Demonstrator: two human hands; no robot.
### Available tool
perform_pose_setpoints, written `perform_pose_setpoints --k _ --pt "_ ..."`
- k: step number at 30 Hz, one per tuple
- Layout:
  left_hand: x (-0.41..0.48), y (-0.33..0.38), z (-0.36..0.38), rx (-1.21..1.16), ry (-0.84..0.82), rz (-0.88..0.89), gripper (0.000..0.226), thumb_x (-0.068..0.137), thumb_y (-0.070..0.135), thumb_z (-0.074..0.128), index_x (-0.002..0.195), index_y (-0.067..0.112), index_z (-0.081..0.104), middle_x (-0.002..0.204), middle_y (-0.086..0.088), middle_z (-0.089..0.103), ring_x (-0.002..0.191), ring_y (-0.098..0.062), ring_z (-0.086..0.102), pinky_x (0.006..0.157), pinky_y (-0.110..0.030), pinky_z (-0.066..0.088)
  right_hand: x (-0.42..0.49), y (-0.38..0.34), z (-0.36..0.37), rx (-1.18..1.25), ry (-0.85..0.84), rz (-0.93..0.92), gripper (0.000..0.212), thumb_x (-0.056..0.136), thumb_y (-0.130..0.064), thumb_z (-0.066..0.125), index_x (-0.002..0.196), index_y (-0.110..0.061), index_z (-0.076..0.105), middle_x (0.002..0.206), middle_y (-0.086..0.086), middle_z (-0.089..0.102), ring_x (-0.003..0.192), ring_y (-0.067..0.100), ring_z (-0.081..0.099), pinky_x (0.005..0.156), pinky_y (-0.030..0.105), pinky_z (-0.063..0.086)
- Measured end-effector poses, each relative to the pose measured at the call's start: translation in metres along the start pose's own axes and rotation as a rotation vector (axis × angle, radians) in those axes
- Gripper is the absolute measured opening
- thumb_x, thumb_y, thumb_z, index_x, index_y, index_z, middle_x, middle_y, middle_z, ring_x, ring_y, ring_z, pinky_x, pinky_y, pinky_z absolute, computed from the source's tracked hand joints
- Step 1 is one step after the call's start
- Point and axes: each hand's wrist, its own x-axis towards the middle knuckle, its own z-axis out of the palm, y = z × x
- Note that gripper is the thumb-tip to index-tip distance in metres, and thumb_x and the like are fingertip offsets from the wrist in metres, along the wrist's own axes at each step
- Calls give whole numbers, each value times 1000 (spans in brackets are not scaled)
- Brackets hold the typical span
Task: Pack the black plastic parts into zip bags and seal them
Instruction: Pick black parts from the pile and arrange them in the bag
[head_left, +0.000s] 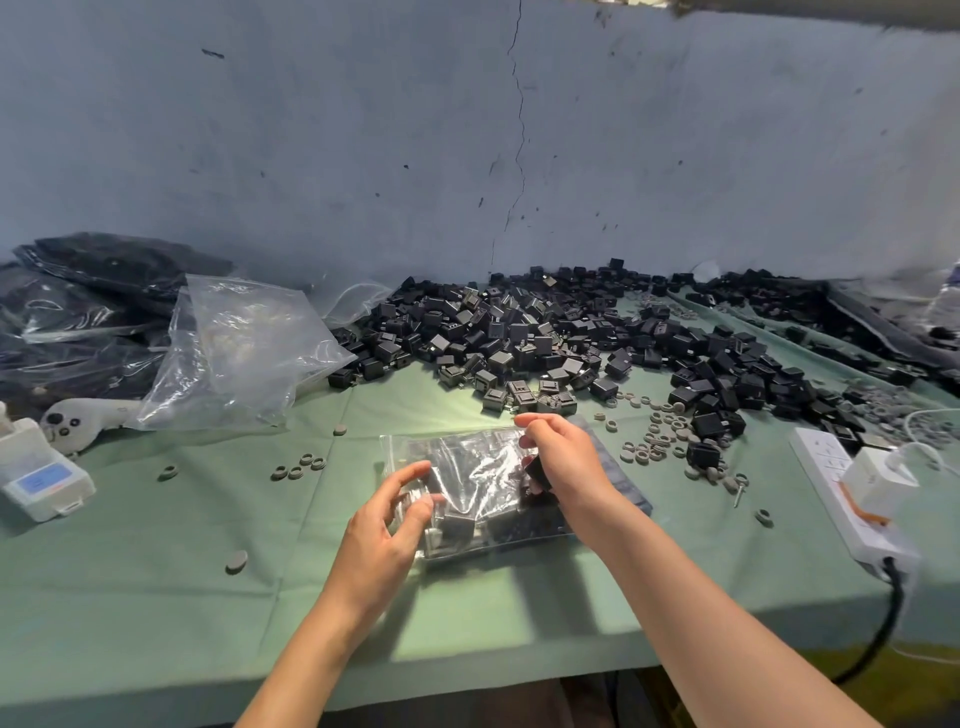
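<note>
— Left hand (387, 519) is the closest thing, yes? What does it do?
— Its fingers are bent around the left side of the zip bag (467, 483). This bag lies flat on the green cloth (156, 545), right in front of the person, with several parts already inside.
— And the right hand (558, 457)?
— It is over the right side of the bag, apart from the other hand. Under its curled fingers it holds one black part (537, 470).
— What is behind, from the left?
— First some clear bags (239, 343). Then the big pile of black parts (519, 338) along the wall, small grey rings (654, 441) beside it, and a white power strip (852, 499) at the right edge.
</note>
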Motion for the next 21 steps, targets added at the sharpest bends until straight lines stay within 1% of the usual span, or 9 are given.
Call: perform_pose_setpoints --k 2,4,6,8,10,12,15,18,21 --pt "0 0 1 10 24 6 29 97 35 57 125 43 58 105 15 75 85 -5 65 90 -42 51 -1 0 0 3 -3 4 24 99 -15 45 98 -26 67 94 3 61 65 13 52 48 24 43" --pt "1 0 1 16 100 33 26 100 27 56 116 47 61 101 20 73 74 -4 62 78 -40 51 -1 -1 0 12 -2 10 24 100 -15 45 99 -24 67 95 4 61 62 11 51 45 22 43" --pt "2 -1 0 5 127 36 27 100 22 56 113 45 63 100 19 73 88 0 66 80 -30 50 0 -1 0 27 2 17 22 101 -15 46 101 -21 67 95 4 61 62 11 52 45 22 43" --pt "2 -2 -1 -5 29 19 26 101 23 55 120 40 60 96 11 76 94 -4 68 78 -23 47 0 0 0 41 19 29 21 100 -17 47 100 -22 68 94 4 61 66 14 53 49 24 44" --pt "2 -3 -2 -5 -59 13 28 100 30 55 127 35 58 95 8 77 100 -2 67 82 -20 45 1 -1 0 61 39 50 19 99 -19 50 98 -22 68 93 4 61 71 17 54 56 28 44" --pt "2 -3 -2 -27 -53 20 31 96 38 53 126 34 59 92 7 78 99 0 67 79 -14 45 2 -2 1 112 51 83 18 98 -19 51 98 -20 68 92 4 61 67 17 53 54 29 43" --pt "2 -3 0 -34 108 48 22 105 33 45 118 37 62 86 8 77 88 0 67 71 -12 46 1 -8 1 269 70 178 18 99 -18 50 100 -15 67 92 6 60 64 15 52 49 25 45" --pt "3 -4 -1 -25 360 19 23 103 40 41 114 36 61 92 3 72 89 -21 65 76 -36 51 -5 -14 2 509 69 275 18 98 -17 51 104 -9 66 92 9 60 62 13 55 48 22 48" --pt "-2 3 -3 97 538 80 23 103 37 42 118 32 58 109 -1 65 100 -23 61 83 -39 49 -16 -21 9 729 -3 319 18 97 -14 53 109 -4 63 90 12 59 57 13 57 48 22 49"
